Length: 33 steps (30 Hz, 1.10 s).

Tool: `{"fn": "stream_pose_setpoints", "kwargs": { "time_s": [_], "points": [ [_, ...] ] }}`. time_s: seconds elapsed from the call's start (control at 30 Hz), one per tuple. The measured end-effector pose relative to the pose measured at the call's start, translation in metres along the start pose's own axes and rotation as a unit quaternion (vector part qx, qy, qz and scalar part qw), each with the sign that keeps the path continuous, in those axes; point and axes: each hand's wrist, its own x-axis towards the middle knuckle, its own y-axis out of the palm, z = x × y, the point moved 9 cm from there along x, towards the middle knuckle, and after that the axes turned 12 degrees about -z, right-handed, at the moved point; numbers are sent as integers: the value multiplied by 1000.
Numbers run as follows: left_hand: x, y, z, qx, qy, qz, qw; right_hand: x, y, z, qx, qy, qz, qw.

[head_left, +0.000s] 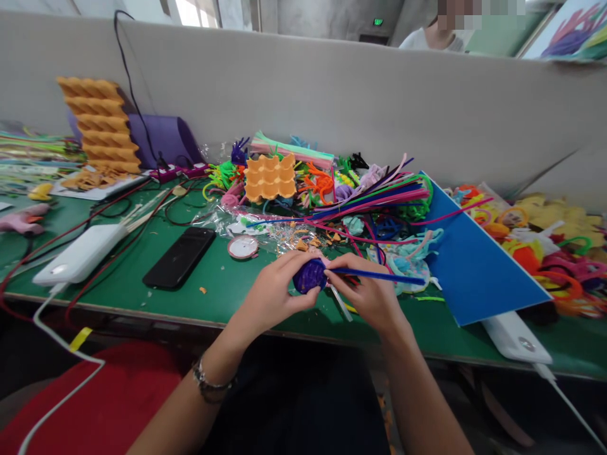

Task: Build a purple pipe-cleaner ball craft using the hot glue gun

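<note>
My left hand (275,291) is closed round a small dark blue coiled ball of pipe cleaner (308,275), held just above the green table's front edge (142,297). My right hand (367,291) pinches a blue pipe cleaner (379,275) that runs from the ball out to the right. A pale stick (340,302) pokes down between the two hands. A bracelet sits on my left wrist.
A heap of coloured pipe cleaners (379,196) and an orange egg tray (270,178) lie behind my hands. A blue board (474,259) is at the right, a black phone (180,257) and white power bank (80,253) at the left. A person sits beyond the grey partition (332,95).
</note>
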Motion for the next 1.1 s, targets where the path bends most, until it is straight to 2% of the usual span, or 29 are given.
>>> {"fn": "stream_pose_setpoints", "kwargs": {
  "time_s": [0.23,0.4,0.77,1.1],
  "points": [
    [1,0,-6,28,41,-4,999,1,2,6,12,-36,5,999],
    [1,2,-9,43,64,4,997,0,5,8,-21,-59,5,998],
    [0,4,-6,62,64,23,996,-1,9,3,8,-33,19,999],
    [1,-4,5,0,-18,26,999,-1,11,-8,115,39,57,991]
  ]
}}
